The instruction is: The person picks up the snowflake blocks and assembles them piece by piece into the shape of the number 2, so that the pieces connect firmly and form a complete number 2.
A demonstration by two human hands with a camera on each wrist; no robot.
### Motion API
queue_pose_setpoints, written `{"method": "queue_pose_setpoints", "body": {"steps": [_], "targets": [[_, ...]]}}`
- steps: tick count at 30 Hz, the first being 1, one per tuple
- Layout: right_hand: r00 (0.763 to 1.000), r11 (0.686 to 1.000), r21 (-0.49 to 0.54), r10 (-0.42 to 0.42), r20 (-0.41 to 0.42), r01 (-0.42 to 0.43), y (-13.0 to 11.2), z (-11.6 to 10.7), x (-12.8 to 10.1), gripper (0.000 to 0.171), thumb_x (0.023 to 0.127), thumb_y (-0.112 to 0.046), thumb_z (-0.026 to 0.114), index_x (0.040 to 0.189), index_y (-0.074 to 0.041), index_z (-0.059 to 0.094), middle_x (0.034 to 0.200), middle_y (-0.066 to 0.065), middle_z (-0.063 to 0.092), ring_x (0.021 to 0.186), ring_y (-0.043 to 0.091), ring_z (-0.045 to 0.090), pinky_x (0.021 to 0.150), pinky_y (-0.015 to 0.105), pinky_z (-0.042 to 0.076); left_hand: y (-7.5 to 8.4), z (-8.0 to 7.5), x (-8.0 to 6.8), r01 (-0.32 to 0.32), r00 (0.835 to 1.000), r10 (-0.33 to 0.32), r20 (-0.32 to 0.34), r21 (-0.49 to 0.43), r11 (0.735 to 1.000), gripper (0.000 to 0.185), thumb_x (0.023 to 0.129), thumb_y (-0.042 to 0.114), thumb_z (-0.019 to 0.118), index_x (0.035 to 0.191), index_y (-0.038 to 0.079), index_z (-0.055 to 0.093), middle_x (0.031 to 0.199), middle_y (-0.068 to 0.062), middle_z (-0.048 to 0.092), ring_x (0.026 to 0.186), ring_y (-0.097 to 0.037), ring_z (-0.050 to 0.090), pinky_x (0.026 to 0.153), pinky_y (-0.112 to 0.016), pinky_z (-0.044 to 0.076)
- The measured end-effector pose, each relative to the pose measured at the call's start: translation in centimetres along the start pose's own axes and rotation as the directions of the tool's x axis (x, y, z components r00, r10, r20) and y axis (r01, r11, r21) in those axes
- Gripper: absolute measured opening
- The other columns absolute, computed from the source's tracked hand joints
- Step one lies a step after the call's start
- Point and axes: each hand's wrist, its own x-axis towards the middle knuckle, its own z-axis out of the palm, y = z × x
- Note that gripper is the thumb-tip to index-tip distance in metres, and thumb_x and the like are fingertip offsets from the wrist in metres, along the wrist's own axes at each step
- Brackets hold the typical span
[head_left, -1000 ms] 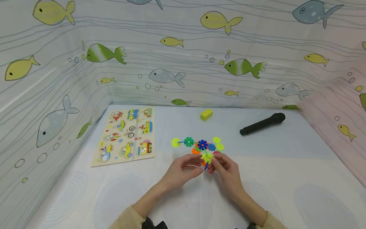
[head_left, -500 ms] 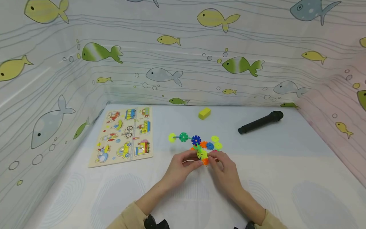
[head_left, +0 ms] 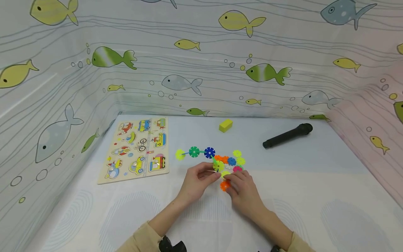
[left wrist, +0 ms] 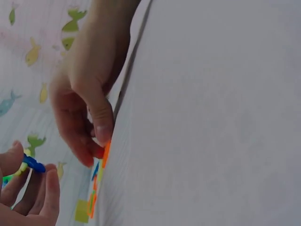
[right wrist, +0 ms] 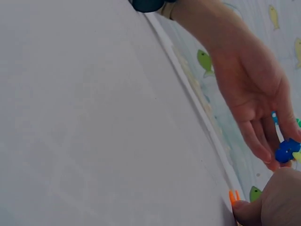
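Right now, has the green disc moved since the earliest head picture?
Yes. In the head view, the green disc has moved left, farther from the block and closer to the board.

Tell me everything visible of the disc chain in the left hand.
The disc chain looks like plastic, its round pieces notched around the rim. From its left end come a yellow disc, a green disc and a dark blue disc, with thin edge-on pieces between; then it bends nearer, to another yellow disc, where the left hand pinches it. Whether it joins the orange disc at the right hand is unclear.
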Motion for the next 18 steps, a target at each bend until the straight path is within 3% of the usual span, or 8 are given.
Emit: {"method": "queue_pose_setpoints", "body": {"steps": [6,18], "targets": [[0.99,0.993,0.049,0.105,0.096,-0.11,-0.43,-0.21,-0.03,0.022,0.076,0.001,0.079,0.092,-0.013,0.073,0.087,-0.007,0.061,0.095,0.014,0.048,0.085,0.039,0.046,0.04,0.01,-0.14,0.027,0.999,-0.028,-0.024,-0.023,0.999,0.034,0.093,0.018,0.071,0.124,0.004,0.066,0.117,-0.013,0.07,0.107,-0.027,0.069,0.089,-0.024,0.056],[0.985,0.989,0.075,0.113,0.132,-0.124,-0.4,-0.08,-0.05,0.023,0.076,0.0,0.074,0.091,-0.017,0.068,0.093,-0.009,0.058,0.101,0.014,0.048,0.094,0.045,0.042,-0.08,0.24,-0.14,0.051,0.998,-0.051,-0.032,-0.014,0.999,0.031,0.093,0.02,0.072,0.118,0.004,0.067,0.115,-0.013,0.07,0.107,-0.026,0.069,0.091,-0.026,0.056]]}}
